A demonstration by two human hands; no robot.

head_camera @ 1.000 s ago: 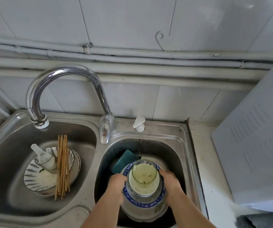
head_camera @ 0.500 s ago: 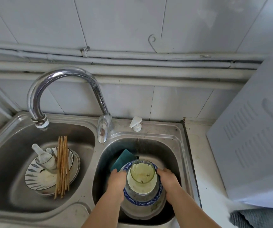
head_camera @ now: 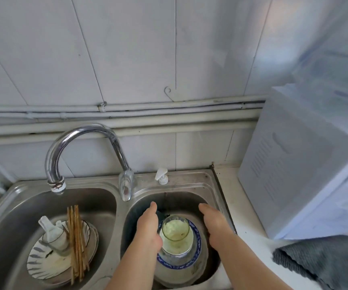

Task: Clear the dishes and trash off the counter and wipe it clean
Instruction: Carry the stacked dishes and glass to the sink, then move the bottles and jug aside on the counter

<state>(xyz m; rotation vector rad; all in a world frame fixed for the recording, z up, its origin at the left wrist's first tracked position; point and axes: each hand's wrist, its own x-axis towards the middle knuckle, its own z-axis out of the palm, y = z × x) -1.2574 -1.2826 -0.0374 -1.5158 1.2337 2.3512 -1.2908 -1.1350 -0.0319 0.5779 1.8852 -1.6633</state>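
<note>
Double stainless steel sink (head_camera: 106, 191), curved chrome gooseneck faucet (head_camera: 81, 135) on its back divider. All places are given from the faucet.

Right of the faucet base, in the right basin: a clear drinking glass with pale yellow-green residue (head_camera: 175, 232), upright. It stands on a white plate with a blue patterned rim (head_camera: 198, 240), and that plate sits in a larger grey metal dish (head_camera: 181, 277).

Left hand (head_camera: 148, 229) is in the same basin, on the faucet side of the glass. Fingers straight and together, pointing at the back wall, nothing held. Its edge overlaps the glass rim in view; cannot tell if it touches.

Right hand (head_camera: 214, 225) is on the side of the glass away from the faucet. Fingers straight and relaxed, nothing held, visible gap to the glass.

Below the faucet spout, in the left basin: a white round plate with dark stripes (head_camera: 41, 262) on top of a stack of white plates (head_camera: 95, 237). A bundle of brown wooden chopsticks (head_camera: 76, 243) lies across it. A small clear glass cup (head_camera: 57, 241) with a white spoon (head_camera: 44, 223) in it sits beside the chopsticks.

Just right of the faucet base, on the sink deck: a white plastic soap pump (head_camera: 161, 175). Further right: a white counter (head_camera: 250, 235), a big white boxy appliance with vent slots (head_camera: 294, 174) and a crumpled dark grey towel (head_camera: 326, 262) at the counter's near edge.
</note>
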